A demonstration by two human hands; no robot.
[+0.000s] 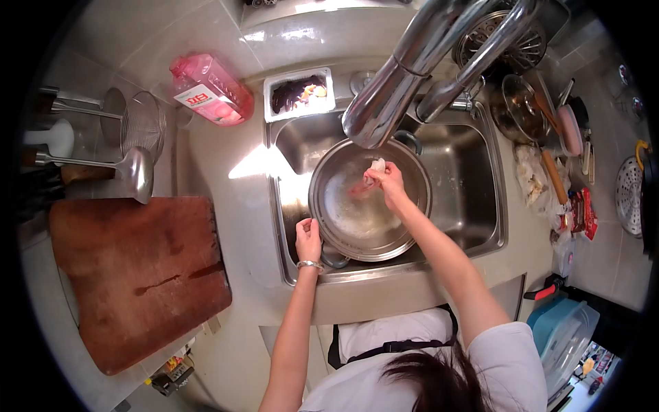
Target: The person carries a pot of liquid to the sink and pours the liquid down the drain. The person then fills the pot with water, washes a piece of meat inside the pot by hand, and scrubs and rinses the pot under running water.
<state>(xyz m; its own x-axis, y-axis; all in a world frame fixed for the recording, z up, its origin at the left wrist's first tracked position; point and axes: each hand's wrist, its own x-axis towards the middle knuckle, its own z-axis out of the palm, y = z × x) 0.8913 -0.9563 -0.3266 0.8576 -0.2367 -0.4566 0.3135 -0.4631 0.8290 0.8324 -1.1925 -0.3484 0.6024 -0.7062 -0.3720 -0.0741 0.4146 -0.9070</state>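
A wide steel pot [353, 216] with loop handles rests in the sink, with liquid that looks cloudy inside. My left hand [308, 240], a bracelet on its wrist, is closed at the pot's left rim, its fingertips partly hidden. Over the pot's inside, my right hand [389, 182] pinches a small crumpled whitish wad [377, 165], whose exact kind I cannot make out. A reddish patch shows in the pot just left of that hand. The chrome faucet [384, 103] hangs above the pot's far side.
Behind the steel sink [498, 206] stands a white tray [270, 110] of dark scraps. A pink detergent bottle [213, 89] is at the left, near hanging ladles and strainers. A wooden cutting board [137, 247] lies lower left. Pans and bags crowd the right counter.
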